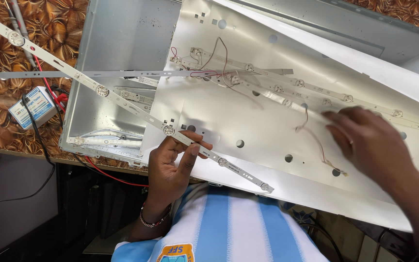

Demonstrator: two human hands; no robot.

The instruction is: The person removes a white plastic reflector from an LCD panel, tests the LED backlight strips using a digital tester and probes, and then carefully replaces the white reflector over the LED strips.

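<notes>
Basically left hand [173,162] pinches thin, light, bendy LED strip [122,99] near its 5 o'clock end; right hand [369,140], blurred, fingers spread, rests on reflector sheet [248,121].

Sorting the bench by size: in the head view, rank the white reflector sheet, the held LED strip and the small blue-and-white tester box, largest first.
1. White reflector sheet, by far the largest.
2. LED strip held in the left hand, long but thin.
3. Tester box, smallest.

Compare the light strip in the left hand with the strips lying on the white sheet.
The held strip is lifted by the left hand and runs diagonally; the laid strips rest flat on the white sheet. The held strip shows no wires; the laid ones have wires attached. Both are narrow, white, with round lenses.
</notes>
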